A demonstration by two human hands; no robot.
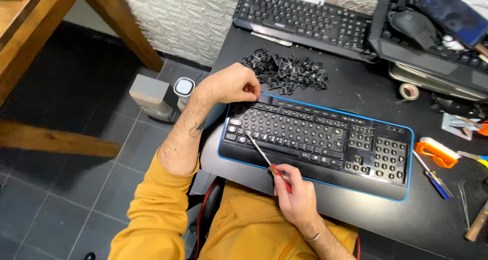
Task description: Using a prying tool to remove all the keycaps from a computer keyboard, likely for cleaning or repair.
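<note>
A black keyboard with a blue rim (409, 161) lies on the black desk in front of me; many of its keycaps are off. My right hand (295, 191) grips a red-handled screwdriver (264, 158), whose tip touches the left part of the key field. My left hand (231, 85) rests curled on the keyboard's top-left corner, fingers pinched at its edge. A pile of removed black keycaps (287, 69) lies just behind the keyboard.
Another black keyboard (305, 19) leans at the desk's back; a third with a mouse and a phone sits at the right. A tape roll (408, 91), orange brush (434, 153), blue screwdriver (432, 176) and small tools lie right. Wooden table legs stand left.
</note>
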